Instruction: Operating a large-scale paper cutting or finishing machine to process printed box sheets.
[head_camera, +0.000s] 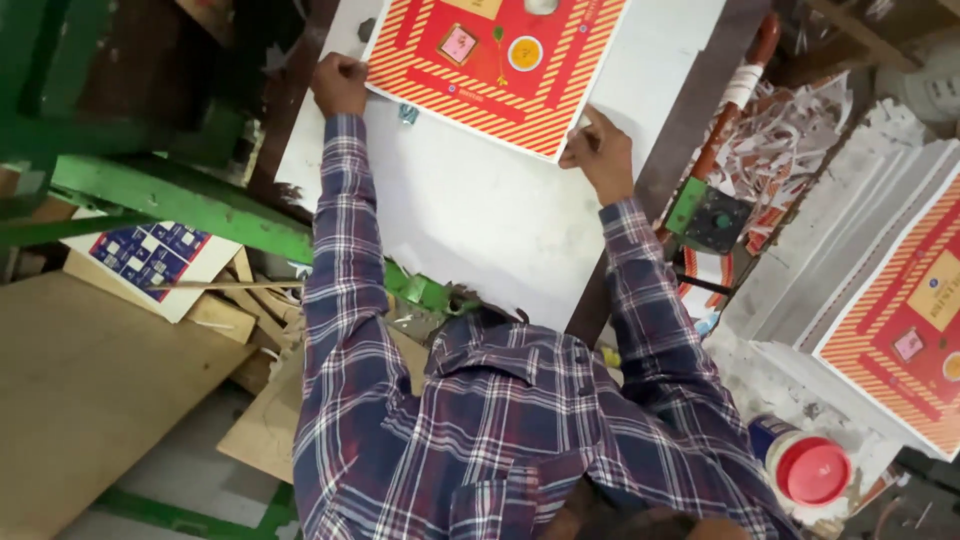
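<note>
A: Largest first?
B: Table (480, 220), white top. On it, far edge: red-and-yellow striped sheet (495, 60).
A: Hands?
B: Left hand (340, 84), curled shut, pinching the sheet's left corner. Right hand (598, 150), fingers closed on its near right corner.
A: Smaller?
B: Red-lidded jar (808, 465), right.

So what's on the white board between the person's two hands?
In the head view, the lower edge of the red-and-yellow striped printed sheet runs from the left hand to the right hand. Below that edge the white board is bare.
</note>
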